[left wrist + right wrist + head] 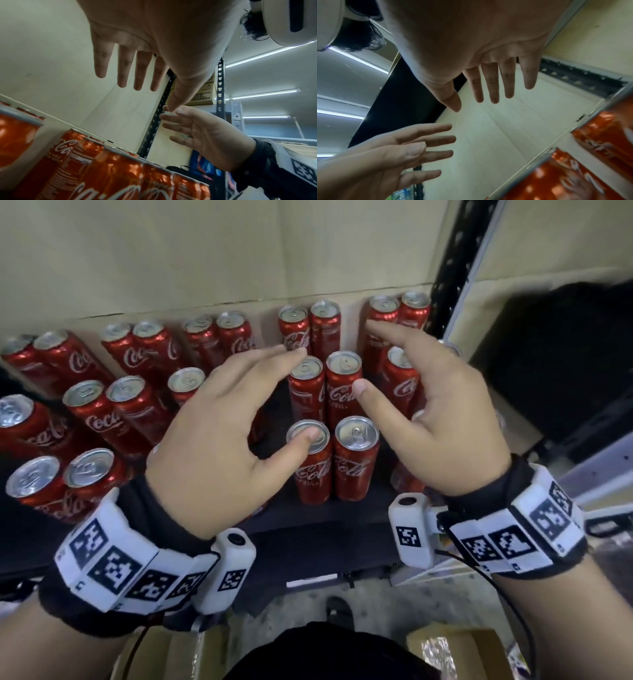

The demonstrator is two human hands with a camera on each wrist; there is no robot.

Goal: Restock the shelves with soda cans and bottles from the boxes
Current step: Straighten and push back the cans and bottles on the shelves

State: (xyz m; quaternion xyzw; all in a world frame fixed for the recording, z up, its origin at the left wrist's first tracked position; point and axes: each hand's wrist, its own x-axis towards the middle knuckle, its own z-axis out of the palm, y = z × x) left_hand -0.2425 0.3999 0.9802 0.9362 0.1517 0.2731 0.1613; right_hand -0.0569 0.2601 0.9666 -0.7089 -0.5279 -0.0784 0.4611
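Your head camera looks steeply down, close over the shelf (318, 546) of red cans (356, 457). Your left wrist camera sits low by the cans, facing up past your left hand (154, 33); the right wrist camera faces up likewise. All three views share both hands and the cans.

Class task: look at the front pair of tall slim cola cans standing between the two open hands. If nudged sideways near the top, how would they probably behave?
The front pair of cans is tall and narrow, so probably tips easily. Once down, a round can would likely roll. The smooth metal may slip under the left hand or right hand.
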